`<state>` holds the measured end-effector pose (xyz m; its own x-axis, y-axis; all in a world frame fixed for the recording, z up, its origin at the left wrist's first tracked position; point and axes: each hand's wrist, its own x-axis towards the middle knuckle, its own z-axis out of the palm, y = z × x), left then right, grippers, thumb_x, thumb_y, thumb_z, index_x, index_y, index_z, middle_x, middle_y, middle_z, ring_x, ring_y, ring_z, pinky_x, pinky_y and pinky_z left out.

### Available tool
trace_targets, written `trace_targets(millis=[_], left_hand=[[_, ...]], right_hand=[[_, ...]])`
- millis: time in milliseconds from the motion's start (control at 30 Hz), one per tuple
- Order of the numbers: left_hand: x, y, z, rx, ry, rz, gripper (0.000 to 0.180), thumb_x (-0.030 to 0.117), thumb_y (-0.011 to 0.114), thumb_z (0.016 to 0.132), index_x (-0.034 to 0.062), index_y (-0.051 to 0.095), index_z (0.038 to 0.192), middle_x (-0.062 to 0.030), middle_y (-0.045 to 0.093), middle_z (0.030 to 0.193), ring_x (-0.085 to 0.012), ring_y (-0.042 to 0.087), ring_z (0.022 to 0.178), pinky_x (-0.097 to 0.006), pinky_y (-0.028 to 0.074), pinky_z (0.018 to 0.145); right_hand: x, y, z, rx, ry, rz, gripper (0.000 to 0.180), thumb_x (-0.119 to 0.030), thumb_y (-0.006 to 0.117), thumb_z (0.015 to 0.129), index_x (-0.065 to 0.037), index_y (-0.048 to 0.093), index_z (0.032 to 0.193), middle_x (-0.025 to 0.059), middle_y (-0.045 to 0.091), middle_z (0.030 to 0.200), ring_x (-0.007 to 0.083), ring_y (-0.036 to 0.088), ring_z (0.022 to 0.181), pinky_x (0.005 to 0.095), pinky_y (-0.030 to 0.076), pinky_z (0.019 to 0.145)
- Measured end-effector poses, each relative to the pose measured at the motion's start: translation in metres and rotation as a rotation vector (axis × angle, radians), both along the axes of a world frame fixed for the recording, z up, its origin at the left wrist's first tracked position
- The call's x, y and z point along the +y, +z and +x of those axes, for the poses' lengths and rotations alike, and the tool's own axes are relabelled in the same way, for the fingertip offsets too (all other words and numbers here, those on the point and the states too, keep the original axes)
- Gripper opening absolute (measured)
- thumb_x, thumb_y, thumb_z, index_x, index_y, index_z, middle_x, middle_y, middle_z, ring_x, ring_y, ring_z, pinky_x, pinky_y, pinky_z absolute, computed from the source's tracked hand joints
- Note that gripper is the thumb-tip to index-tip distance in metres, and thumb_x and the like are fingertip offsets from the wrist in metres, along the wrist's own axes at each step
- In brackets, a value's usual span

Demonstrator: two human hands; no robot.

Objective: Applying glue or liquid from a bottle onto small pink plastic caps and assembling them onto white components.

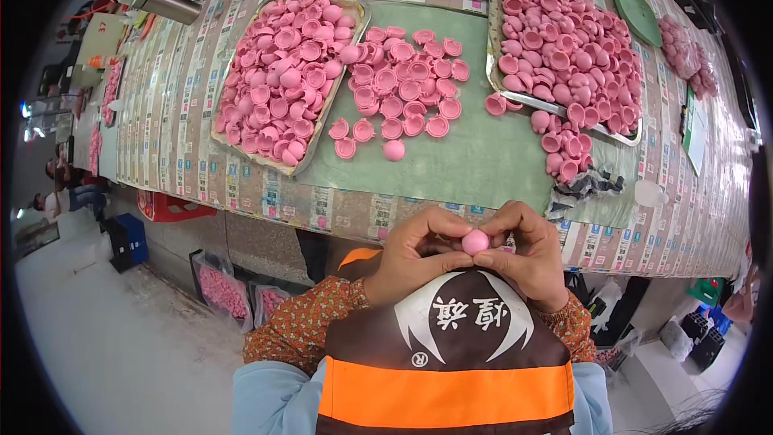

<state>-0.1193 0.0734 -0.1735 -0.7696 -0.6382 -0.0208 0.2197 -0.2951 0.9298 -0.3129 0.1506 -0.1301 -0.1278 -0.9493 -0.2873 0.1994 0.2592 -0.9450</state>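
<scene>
Between my fingertips, just off the table's front edge, is a small round pink plastic piece (476, 242). My left hand (419, 248) pinches it from the left with thumb and forefinger. From the other side, my right hand (527, 254) grips it the same way. Beyond my hands, loose pink half-shells (403, 80) lie spread on a green mat (451, 173), most with their hollow side up. One smooth pink piece (393, 150) lies nearest me among them. Whether the held piece is one shell or two joined cannot be made out.
A tray (322, 125) heaped with pink shells stands left, another tray (555, 105) right, spilling onto the mat. Dark crumpled strips (592, 184) lie near the right front edge. A metal flask (165, 2) is far left, a green oval lid (637, 14) far right.
</scene>
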Motion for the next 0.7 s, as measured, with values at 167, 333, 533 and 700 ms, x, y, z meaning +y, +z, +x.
trace_targets(millis=[167, 333, 533, 700], left_hand=[[-0.008, 0.015, -0.005, -0.049, -0.067, 0.545, 0.032, 0.001, 0.064, 0.094, 0.0025, 0.053, 0.124, -0.0069, 0.059, 0.120, -0.0149, 0.059, 0.113, -0.030, 0.051, 0.096], [-0.012, 0.009, 0.001, -0.092, -0.063, 0.675, 0.029, 0.002, 0.062, 0.094, 0.0036, 0.052, 0.122, -0.0094, 0.059, 0.121, -0.0166, 0.059, 0.115, -0.031, 0.050, 0.098], [-0.010, 0.020, -0.001, 0.054, 0.007, 0.827, 0.028, 0.000, 0.060, 0.093, 0.0068, 0.049, 0.118, -0.0130, 0.054, 0.127, -0.0265, 0.056, 0.124, -0.039, 0.049, 0.104], [-0.007, 0.009, 0.001, 0.144, -0.012, 0.755, 0.030, -0.001, 0.059, 0.092, 0.0085, 0.046, 0.117, -0.0141, 0.050, 0.131, -0.0289, 0.053, 0.127, -0.042, 0.045, 0.107]], right_hand=[[-0.012, 0.011, -0.004, 0.647, 0.104, -0.260, 0.029, -0.006, 0.081, 0.073, -0.006, 0.065, 0.097, 0.0053, 0.061, 0.089, 0.0189, 0.055, 0.080, 0.0306, 0.042, 0.075], [-0.012, 0.006, 0.006, 0.942, 0.187, -0.398, 0.041, -0.011, 0.085, 0.069, -0.008, 0.064, 0.104, 0.0080, 0.061, 0.091, 0.0279, 0.056, 0.087, 0.0380, 0.044, 0.078], [-0.008, -0.010, 0.010, 0.769, -0.050, -0.302, 0.049, -0.014, 0.088, 0.066, -0.007, 0.062, 0.108, 0.0115, 0.053, 0.105, 0.0276, 0.053, 0.096, 0.0373, 0.045, 0.080], [-0.011, -0.013, 0.015, 0.728, -0.043, -0.349, 0.047, -0.014, 0.085, 0.069, -0.010, 0.064, 0.111, 0.0100, 0.052, 0.106, 0.0282, 0.050, 0.096, 0.0377, 0.043, 0.081]])
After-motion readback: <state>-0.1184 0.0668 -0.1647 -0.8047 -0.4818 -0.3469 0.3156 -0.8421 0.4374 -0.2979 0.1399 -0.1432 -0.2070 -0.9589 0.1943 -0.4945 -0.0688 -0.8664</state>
